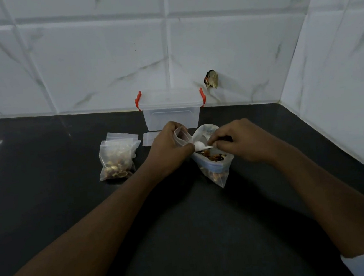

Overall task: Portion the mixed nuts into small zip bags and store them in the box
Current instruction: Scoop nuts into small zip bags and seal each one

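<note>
**Spooning nuts into small bag**

Left hand (168, 146) pinches the small zip bag (182, 135) at its mouth, holding it open. Right hand (238, 142) grips a white spoon (199, 145) over the big nut bag (216, 168), centre of the counter (44, 176). Filled bags (116, 159) lie left and the box (171, 116) sits far, lid on. The film looks thin, limp and slippery, so hold it by the stiffer zip rim. Loose nuts likely spill.

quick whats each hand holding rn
Left hand: grips the small zip bag.
Right hand: pinches the white spoon over the large nut bag.
</note>
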